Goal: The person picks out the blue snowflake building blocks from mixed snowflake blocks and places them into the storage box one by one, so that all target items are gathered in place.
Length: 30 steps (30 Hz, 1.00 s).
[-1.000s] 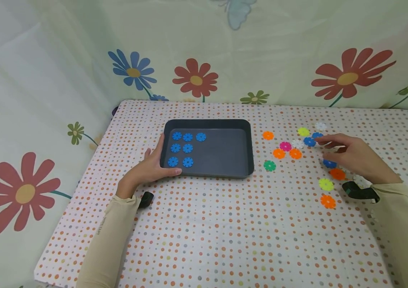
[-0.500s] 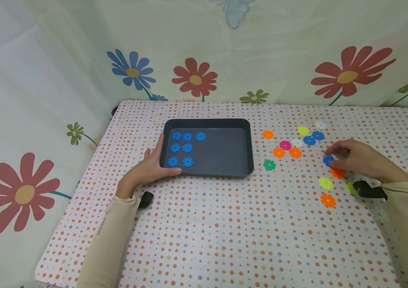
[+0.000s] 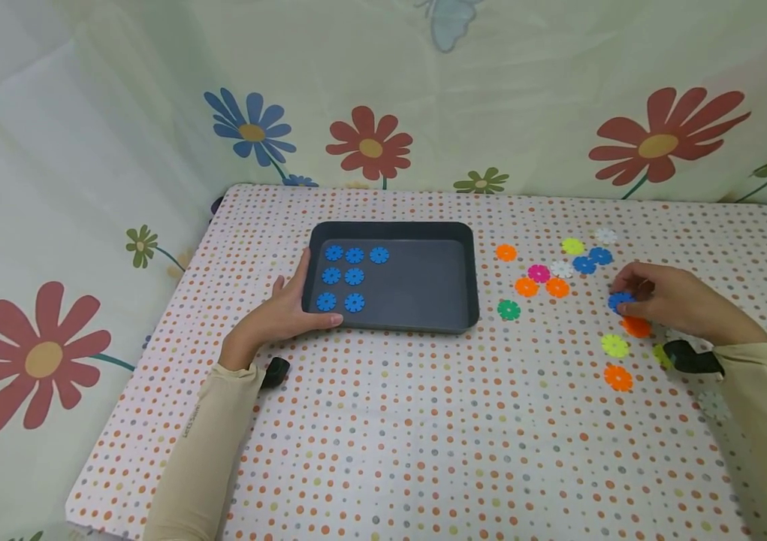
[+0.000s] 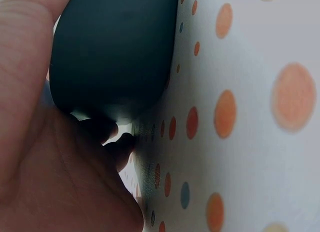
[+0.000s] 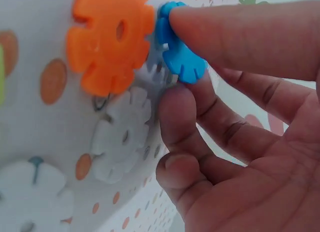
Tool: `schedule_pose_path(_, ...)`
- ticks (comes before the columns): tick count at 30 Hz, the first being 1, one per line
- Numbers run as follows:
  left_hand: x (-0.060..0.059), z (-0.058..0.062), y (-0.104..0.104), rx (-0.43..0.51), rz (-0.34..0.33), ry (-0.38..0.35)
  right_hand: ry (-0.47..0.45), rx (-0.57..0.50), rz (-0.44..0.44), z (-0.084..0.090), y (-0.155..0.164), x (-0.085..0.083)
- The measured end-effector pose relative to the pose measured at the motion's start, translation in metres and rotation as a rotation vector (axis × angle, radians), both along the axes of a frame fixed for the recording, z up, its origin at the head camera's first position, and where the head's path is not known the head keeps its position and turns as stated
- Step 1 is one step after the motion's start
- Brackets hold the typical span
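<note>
A dark grey tray lies on the dotted tablecloth with several blue flower-shaped discs in its left half. My left hand grips the tray's near left corner, thumb along the front wall; in the left wrist view the palm wraps that dark corner. Right of the tray, my right hand pinches a blue disc at the cloth. In the right wrist view this blue disc is tilted up between thumb and fingers, beside an orange disc and white discs.
Loose discs are scattered right of the tray: orange, pink, green, yellow, two blue, and another orange. A flowered curtain hangs close behind the table.
My right hand drew back from the far blue discs toward me and closed its fingers on the nearer blue disc. The left hand and tray have not moved.
</note>
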State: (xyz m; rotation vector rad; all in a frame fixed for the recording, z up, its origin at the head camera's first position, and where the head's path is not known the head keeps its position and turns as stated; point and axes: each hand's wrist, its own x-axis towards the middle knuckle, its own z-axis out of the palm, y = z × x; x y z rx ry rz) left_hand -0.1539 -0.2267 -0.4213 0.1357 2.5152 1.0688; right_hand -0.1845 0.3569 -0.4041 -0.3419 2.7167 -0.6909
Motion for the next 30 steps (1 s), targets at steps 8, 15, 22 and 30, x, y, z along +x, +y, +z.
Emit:
schedule_pose_path(8, 0.0, -0.001, 0.0, 0.001, 0.0, -0.001, -0.01, 0.014, -0.01, 0.005, -0.006, -0.001)
schedule_pose_path(15, 0.0, 0.0, -0.001, 0.007, 0.002, -0.003, 0.024, 0.007, -0.065, 0.007, -0.012, -0.001)
schedule_pose_path(22, -0.001, 0.0, 0.0, 0.005, -0.001, 0.006, 0.048, -0.085, -0.121, 0.008, -0.018, 0.0)
schedule_pose_path(30, 0.0, 0.0, 0.0, 0.008, 0.002, 0.005, 0.041, -0.178, -0.221, 0.008, -0.029, 0.001)
